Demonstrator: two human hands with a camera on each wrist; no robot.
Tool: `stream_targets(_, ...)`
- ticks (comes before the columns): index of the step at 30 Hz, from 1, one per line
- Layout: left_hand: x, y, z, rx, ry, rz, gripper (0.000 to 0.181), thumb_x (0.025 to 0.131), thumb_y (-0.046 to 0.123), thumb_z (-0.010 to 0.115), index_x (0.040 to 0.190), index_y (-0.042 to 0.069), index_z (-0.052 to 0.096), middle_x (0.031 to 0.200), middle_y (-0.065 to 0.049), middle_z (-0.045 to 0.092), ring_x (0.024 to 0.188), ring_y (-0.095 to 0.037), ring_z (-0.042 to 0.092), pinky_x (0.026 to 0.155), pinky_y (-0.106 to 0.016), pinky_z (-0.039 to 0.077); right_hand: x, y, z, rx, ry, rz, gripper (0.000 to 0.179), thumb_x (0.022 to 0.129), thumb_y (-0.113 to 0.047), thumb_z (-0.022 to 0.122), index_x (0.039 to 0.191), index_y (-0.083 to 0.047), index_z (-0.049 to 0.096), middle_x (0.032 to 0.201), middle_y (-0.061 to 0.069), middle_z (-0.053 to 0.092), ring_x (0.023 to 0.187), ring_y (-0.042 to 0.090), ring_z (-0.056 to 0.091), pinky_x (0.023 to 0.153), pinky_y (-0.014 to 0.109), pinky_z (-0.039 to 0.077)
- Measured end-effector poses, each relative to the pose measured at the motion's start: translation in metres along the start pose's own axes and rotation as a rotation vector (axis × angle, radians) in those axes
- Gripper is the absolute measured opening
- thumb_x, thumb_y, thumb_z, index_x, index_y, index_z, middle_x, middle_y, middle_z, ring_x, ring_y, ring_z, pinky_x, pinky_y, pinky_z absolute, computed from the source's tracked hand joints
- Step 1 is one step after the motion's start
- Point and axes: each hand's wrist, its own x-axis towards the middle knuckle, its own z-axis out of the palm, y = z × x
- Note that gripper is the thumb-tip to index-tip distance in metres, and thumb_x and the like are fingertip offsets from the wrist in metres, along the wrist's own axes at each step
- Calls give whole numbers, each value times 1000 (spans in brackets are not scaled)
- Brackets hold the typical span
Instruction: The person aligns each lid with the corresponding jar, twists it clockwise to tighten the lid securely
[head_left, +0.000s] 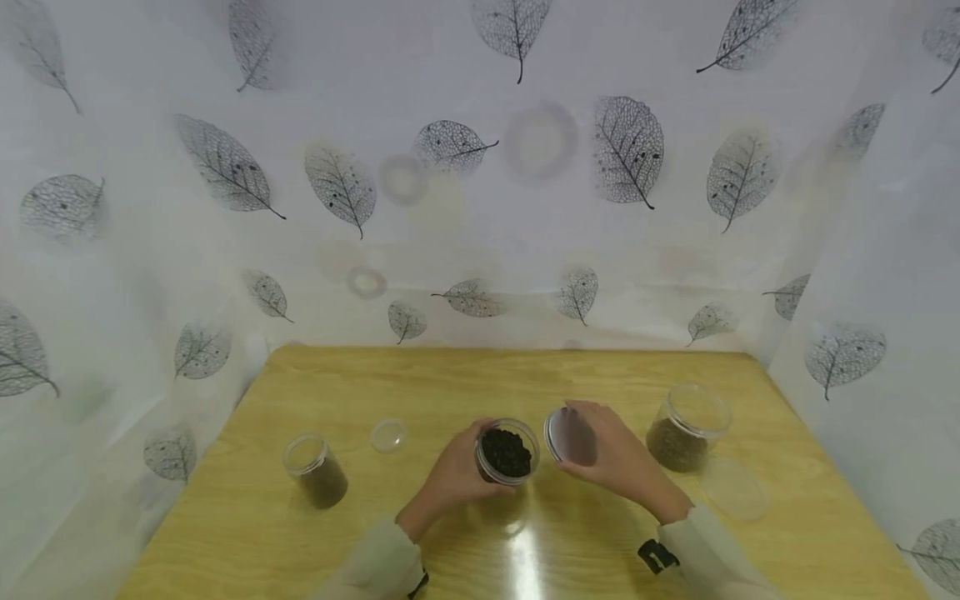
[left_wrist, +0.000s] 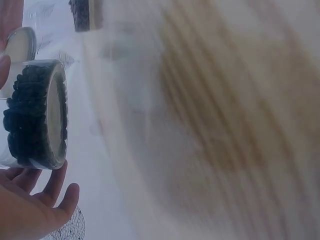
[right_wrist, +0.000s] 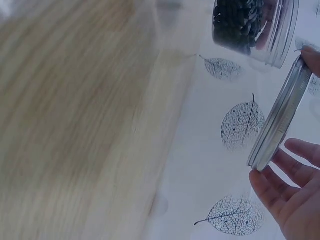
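My left hand point(head_left: 459, 468) grips a clear jar point(head_left: 507, 452) around its side, the open mouth tilted toward the head camera. Dark, lumpy contents fill part of this jar, seen through its wall point(left_wrist: 32, 115) in the left wrist view. Just to its right, my right hand point(head_left: 618, 457) holds a round silver lid point(head_left: 572, 435) by the rim, thumb on one edge and fingertips on the other. In the right wrist view the lid point(right_wrist: 281, 117) stands on edge beside the jar's threaded mouth, apart from it.
At left on the wooden table point(head_left: 330, 375) stands a slim open jar point(head_left: 321, 479) with dark contents, a small clear lid point(head_left: 388, 435) near it. A wider open jar point(head_left: 684, 433) with brown contents stands at right, beside a flat clear lid point(head_left: 737, 490). Leaf-patterned cloth point(head_left: 480, 242) hangs behind.
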Motion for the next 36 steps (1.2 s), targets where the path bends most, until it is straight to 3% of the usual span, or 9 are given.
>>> stream_targets(3, -7, 4, 3, 18, -17, 7, 99, 52, 33, 91, 134, 6, 43, 126, -11, 58, 117, -30, 55, 100, -51, 43, -6, -6, -1, 47, 7, -4, 88, 63, -32, 85, 134, -1, 45, 130, 17, 54, 114, 34, 54, 87, 49, 52)
stream_targets(9, -14, 4, 12, 78, -39, 39, 98, 50, 38, 91, 132, 9, 45, 122, -5, 61, 111, -23, 59, 97, -44, 47, -14, -13, 1, 92, 32, -121, 90, 58, -31, 87, 132, 0, 47, 127, 13, 56, 112, 28, 56, 87, 44, 53)
stream_targets(17, -16, 5, 19, 139, -50, 96, 95, 51, 40, 90, 131, 12, 47, 121, -2, 61, 108, -18, 59, 94, -38, 49, -17, -23, 11, 135, 3, -242, 90, 62, -42, 84, 133, -3, 46, 129, 7, 55, 115, 22, 53, 90, 39, 51)
stream_targets(26, -19, 6, 23, 154, -90, 68, 94, 53, 40, 90, 131, 14, 45, 121, 0, 60, 108, -16, 58, 94, -37, 48, -16, -34, 19, 169, -54, -252, 89, 64, -46, 83, 133, -4, 46, 128, 7, 55, 115, 21, 52, 90, 40, 51)
stream_targets(36, -22, 7, 31, 166, -82, 66, 93, 52, 39, 90, 130, 12, 47, 118, -2, 62, 105, -18, 59, 91, -37, 50, -19, -34, 26, 150, -96, -249, 89, 66, -50, 79, 135, -5, 45, 130, 7, 54, 118, 23, 51, 94, 42, 49)
